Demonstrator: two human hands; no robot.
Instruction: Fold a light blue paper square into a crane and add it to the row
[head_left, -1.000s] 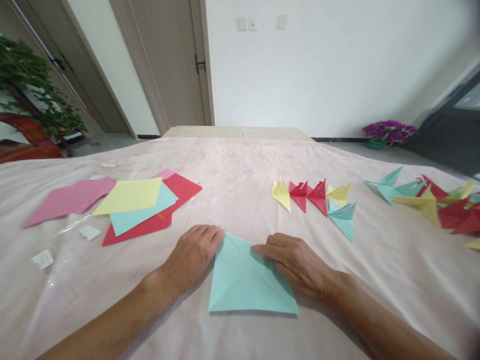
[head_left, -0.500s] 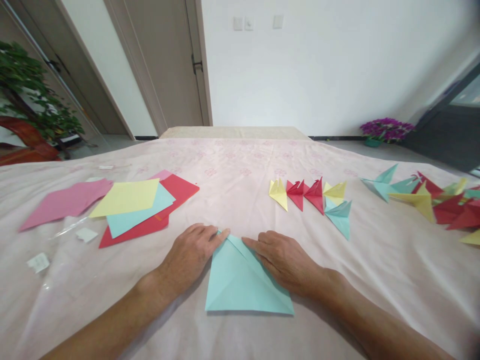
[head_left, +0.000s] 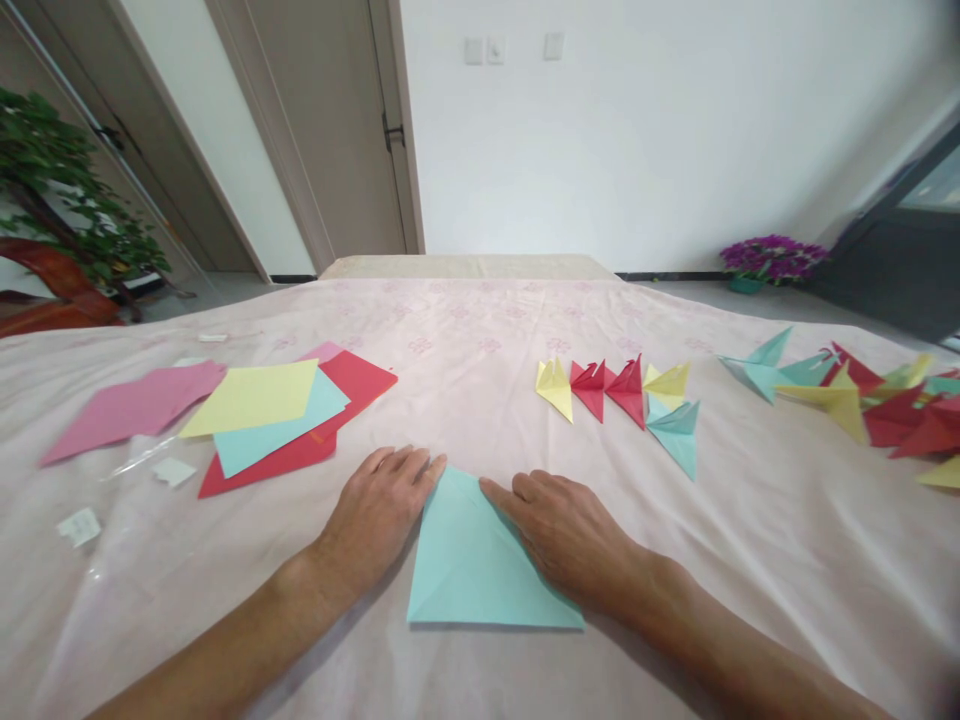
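A light blue sheet of paper (head_left: 487,560) lies flat on the cloth in front of me, with faint creases near its lower corners. My left hand (head_left: 386,505) holds its upper left edge, the thumb along the top corner and the fingers bent together. On the upper right edge rests my right hand (head_left: 559,520); its index finger presses near the top and the other fingers are curled in. Part of the right edge is hidden under that hand.
Loose paper sheets in yellow (head_left: 259,395), pink (head_left: 131,405) and red (head_left: 360,385) overlap at the left, near white scraps (head_left: 79,525). Folded paper cranes stand in a small group (head_left: 626,385) and a pile (head_left: 892,415) at the right. A pinkish tablecloth (head_left: 465,340) covers the table.
The slanted fold edge near the top of the light blue paper no longer shows, and its surface looks smoother. My left thumb has shifted slightly left, while my right hand stays at the right edge.
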